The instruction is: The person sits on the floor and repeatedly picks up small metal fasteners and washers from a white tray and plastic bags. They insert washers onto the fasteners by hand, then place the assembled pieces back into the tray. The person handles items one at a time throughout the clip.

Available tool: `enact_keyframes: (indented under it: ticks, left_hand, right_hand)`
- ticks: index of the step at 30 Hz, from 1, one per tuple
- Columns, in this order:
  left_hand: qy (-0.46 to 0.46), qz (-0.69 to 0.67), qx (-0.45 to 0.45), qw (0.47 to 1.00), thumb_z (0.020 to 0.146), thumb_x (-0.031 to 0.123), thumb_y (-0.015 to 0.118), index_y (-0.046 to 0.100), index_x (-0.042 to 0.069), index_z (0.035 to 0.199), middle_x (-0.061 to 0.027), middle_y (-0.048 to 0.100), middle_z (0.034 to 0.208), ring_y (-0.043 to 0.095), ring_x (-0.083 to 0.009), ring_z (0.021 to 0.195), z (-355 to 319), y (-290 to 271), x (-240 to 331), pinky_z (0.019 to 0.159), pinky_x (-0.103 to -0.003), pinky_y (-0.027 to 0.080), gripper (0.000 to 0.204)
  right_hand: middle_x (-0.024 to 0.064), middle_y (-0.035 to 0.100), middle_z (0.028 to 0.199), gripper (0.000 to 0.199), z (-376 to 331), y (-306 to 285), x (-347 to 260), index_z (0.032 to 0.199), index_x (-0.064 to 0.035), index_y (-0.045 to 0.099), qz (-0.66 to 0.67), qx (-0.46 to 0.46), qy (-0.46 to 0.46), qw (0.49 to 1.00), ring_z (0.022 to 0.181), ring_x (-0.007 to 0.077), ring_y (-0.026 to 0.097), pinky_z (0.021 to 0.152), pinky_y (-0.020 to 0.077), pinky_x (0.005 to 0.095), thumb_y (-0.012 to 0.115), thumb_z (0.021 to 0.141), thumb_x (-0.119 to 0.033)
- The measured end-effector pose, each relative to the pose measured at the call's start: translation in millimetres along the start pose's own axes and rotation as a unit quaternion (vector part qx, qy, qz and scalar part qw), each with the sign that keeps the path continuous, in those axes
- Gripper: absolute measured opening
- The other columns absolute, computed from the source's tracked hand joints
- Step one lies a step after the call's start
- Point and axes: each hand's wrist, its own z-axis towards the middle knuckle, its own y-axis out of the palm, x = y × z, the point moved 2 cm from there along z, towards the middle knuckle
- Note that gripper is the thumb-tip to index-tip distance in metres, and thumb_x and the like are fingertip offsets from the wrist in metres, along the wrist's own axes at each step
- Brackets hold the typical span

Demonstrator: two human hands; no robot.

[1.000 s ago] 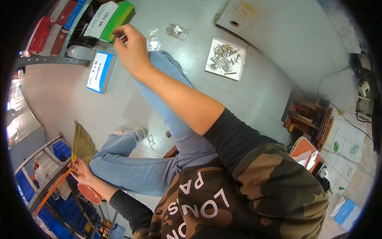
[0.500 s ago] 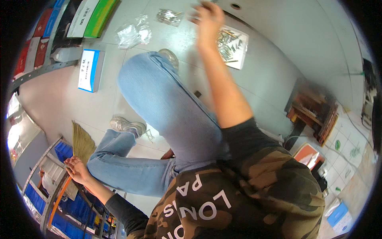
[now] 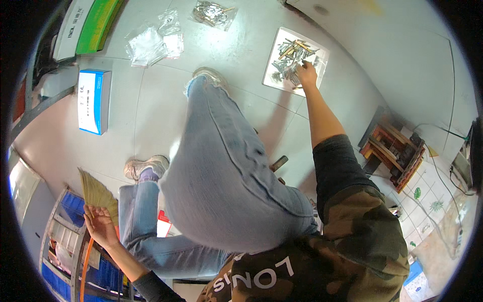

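Observation:
My right hand [image 3: 307, 75] reaches down into a white shallow tray [image 3: 271, 42] on the floor. The tray holds a loose pile of slim metal pieces [image 3: 288, 60], some silver and some brass-coloured. The fingers of that hand are drawn together at the pile's right side; what lies between them is too small to tell. Off to the lower left, my left hand [image 3: 102, 226] is palm up beside a straw broom [image 3: 98, 192]. Its fingers are loosely bent and apart, with nothing in them.
Clear plastic bags [image 3: 151, 44] and a bag of metal parts [image 3: 214, 15] lie on the far floor. A blue-and-white box [image 3: 93, 102] stands at left, near a metal shelf. Blue bins fill a rack [image 3: 55, 241] at lower left. A wooden stand [image 3: 392, 151] is at right.
My right hand has come down from above the floor into the tray, its fingers now among the metal pieces. The left hand stays by the broom, and the view has shifted.

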Motion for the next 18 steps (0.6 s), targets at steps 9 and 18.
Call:
enact_keyframes:
  ticks: [9,18]
  left_hand:
    - [-0.122,0.022,0.025,0.992,0.090,0.021,0.042,0.046,0.005,0.117,-0.0073,0.056,0.104,0.052,-0.0175,0.089,60.9,10.4,-65.9,0.085,-0.035,0.041,0.032]
    - [-0.140,0.033,-0.003,0.990,0.089,0.019,0.044,0.043,0.003,0.118,-0.0078,0.048,0.105,0.048,-0.0173,0.090,64.4,34.3,-78.0,0.084,-0.036,0.041,0.033]
  right_hand:
    - [0.0209,0.053,0.107,0.037,0.4,44.5,-22.4,0.106,-0.0045,0.055,-0.150,0.063,-0.123,0.979,0.092,0.0333,0.053,0.079,0.0431,0.0380,0.056,0.072,-0.019]
    - [0.0193,0.052,0.101,0.036,-41.5,16.4,31.5,0.105,-0.0031,0.055,0.002,0.081,0.073,0.994,0.089,0.0320,0.053,0.080,0.0427,0.0368,0.056,0.071,-0.013]
